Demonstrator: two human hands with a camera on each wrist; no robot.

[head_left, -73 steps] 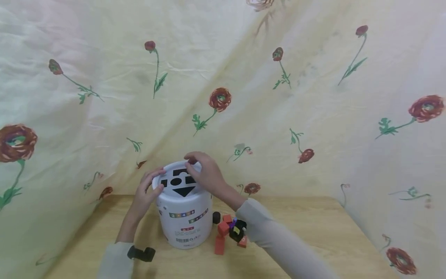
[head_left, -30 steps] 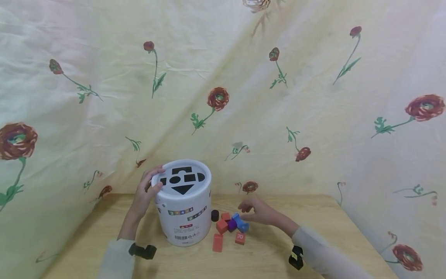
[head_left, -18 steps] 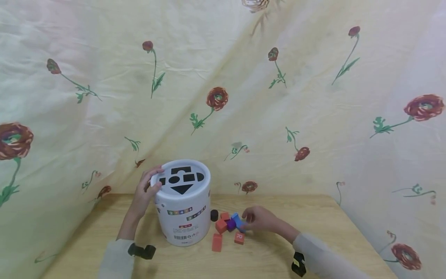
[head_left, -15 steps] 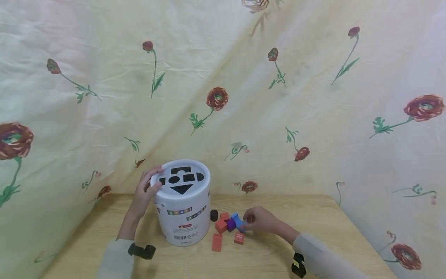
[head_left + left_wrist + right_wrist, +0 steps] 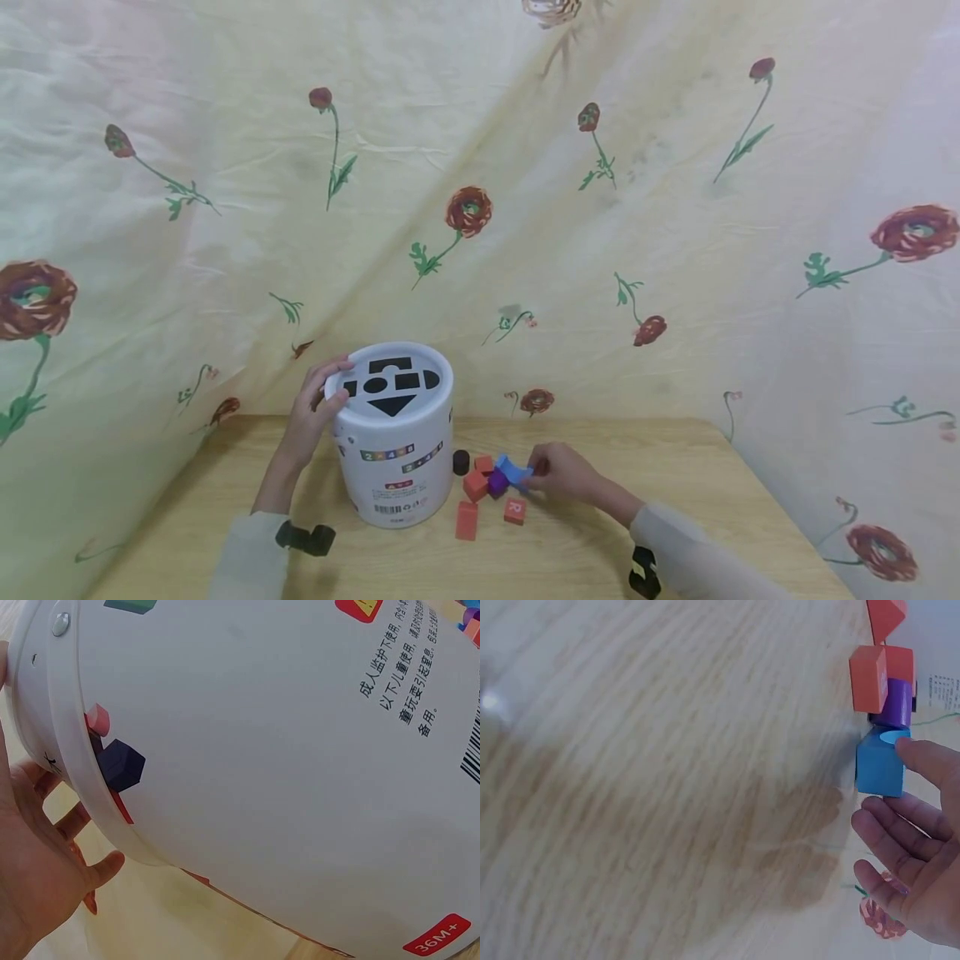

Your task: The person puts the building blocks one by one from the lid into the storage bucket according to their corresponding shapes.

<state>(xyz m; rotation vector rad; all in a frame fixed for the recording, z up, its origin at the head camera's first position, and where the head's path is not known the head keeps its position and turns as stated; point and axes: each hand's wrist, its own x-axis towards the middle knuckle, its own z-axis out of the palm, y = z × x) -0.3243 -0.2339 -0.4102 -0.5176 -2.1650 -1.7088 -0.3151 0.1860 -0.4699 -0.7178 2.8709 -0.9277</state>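
Note:
A white shape-sorter bucket [image 5: 397, 458] stands upright, its lid [image 5: 360, 408] cut with several dark shaped openings. My left hand [image 5: 306, 412] rests on the left of the lid's rim, fingertips over the edge; in the left wrist view the hand [image 5: 37, 855] is beside the white lid band [image 5: 82, 750], fingers spread. To the bucket's right, my right hand [image 5: 562, 473] pinches a blue arch block [image 5: 513, 472] between thumb and fingers. In the right wrist view the thumb lies on the blue block [image 5: 880, 765], right by the purple cylinder [image 5: 896, 705].
Close to the blue block lie red blocks [image 5: 476, 485], one of them marked R [image 5: 515, 511], and a longer red block [image 5: 467, 521]. A black cylinder [image 5: 461, 462] stands against the bucket's right side. Behind the wooden table [image 5: 637, 467] hangs a flowered cloth [image 5: 675, 250].
My right hand left the lid and came down to the blocks at the right. Since half a second ago the blue arch block has turned in its fingers. The left hand stayed on the rim.

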